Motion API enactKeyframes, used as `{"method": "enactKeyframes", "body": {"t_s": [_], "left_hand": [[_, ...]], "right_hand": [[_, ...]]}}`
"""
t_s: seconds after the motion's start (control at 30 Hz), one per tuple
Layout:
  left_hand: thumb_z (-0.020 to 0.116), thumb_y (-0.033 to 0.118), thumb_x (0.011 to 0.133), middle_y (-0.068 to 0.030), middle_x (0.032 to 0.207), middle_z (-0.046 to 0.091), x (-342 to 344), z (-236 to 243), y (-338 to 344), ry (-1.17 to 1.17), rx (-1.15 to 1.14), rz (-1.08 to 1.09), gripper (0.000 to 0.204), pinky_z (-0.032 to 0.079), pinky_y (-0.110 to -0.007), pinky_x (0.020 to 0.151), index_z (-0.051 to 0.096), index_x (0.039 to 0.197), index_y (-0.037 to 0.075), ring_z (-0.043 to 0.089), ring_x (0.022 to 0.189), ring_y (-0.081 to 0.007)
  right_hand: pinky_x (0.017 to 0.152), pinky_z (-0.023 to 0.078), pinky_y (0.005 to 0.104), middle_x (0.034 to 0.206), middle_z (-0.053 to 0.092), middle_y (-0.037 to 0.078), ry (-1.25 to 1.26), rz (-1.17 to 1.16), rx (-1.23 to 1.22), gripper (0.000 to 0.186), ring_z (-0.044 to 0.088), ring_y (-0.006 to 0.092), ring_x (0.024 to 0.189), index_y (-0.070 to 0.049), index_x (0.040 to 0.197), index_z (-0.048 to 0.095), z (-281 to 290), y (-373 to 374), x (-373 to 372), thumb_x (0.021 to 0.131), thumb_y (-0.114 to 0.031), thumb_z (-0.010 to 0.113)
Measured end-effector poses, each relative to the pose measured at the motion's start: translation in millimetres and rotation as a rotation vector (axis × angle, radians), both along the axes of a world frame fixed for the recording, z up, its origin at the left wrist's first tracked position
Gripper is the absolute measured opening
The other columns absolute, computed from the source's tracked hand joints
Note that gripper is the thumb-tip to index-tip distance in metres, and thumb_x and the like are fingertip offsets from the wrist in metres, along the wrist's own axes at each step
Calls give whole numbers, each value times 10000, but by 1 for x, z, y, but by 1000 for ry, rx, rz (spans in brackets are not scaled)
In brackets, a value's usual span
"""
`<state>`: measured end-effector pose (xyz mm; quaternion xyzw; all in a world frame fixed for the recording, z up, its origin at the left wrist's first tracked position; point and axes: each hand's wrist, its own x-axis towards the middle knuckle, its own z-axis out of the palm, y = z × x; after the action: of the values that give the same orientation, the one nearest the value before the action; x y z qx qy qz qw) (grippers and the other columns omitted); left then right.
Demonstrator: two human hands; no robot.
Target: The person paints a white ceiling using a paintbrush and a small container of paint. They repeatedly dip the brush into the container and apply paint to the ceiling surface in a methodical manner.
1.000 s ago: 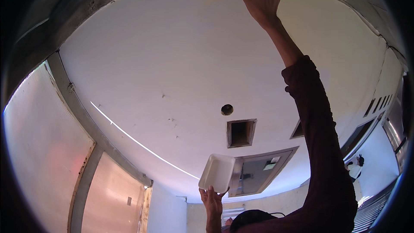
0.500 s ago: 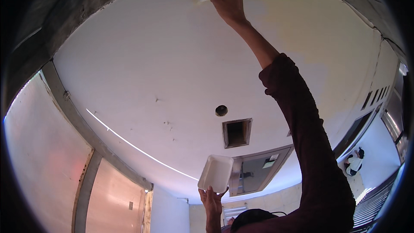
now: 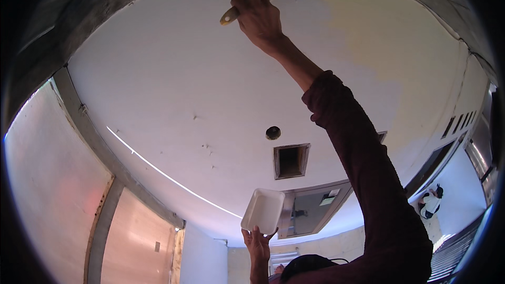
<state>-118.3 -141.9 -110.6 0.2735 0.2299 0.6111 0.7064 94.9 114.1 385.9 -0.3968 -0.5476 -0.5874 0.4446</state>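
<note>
My right hand (image 3: 259,20), at the end of a raised arm in a dark maroon sleeve, is closed around a paintbrush (image 3: 229,17). The brush's yellowish handle points down to the left, and its bristles, partly hidden behind my fingers, are at the upper part of a broad pale wall (image 3: 173,73). Low in the middle, my left hand (image 3: 258,247) grips a shallow white rectangular tray (image 3: 264,211) by its lower end. The tray's inside looks whitish; whether paint is in it I cannot tell.
A round hole (image 3: 273,133), a framed square opening (image 3: 277,164) and a window (image 3: 311,211) lie above and beside the tray. Yellowish patches (image 3: 363,31) mark the wall's right part. Another person (image 3: 431,202) crouches at far right. Translucent panels (image 3: 52,179) stand left.
My right hand has turned and come slightly down and left. The brush handle, which pointed right, now points down to the left. My left hand and the tray stay nearly in place.
</note>
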Motion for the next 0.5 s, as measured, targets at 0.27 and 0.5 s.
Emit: {"method": "enactKeyframes", "body": {"t_s": [0.27, 0.5], "left_hand": [[584, 220, 1044, -173, 1462, 442, 4, 8, 2, 2, 13, -21, 513, 581, -654, 931, 304, 1466, 137, 559, 1286, -369], [565, 129, 1042, -140, 1433, 493, 3, 0, 1, -47, -28, -30, 466, 593, -631, 925, 324, 1441, 135, 587, 1254, -337]], "right_hand": [[721, 574, 333, 943, 707, 89, 307, 710, -69, 114, 699, 189, 764, -64, 968, 706, 23, -19, 33, 879, -122, 665], [664, 567, 379, 1012, 619, 57, 408, 214, 37, 141, 685, 244, 808, -156, 1002, 692, 19, -64, 92, 871, -105, 702]]}}
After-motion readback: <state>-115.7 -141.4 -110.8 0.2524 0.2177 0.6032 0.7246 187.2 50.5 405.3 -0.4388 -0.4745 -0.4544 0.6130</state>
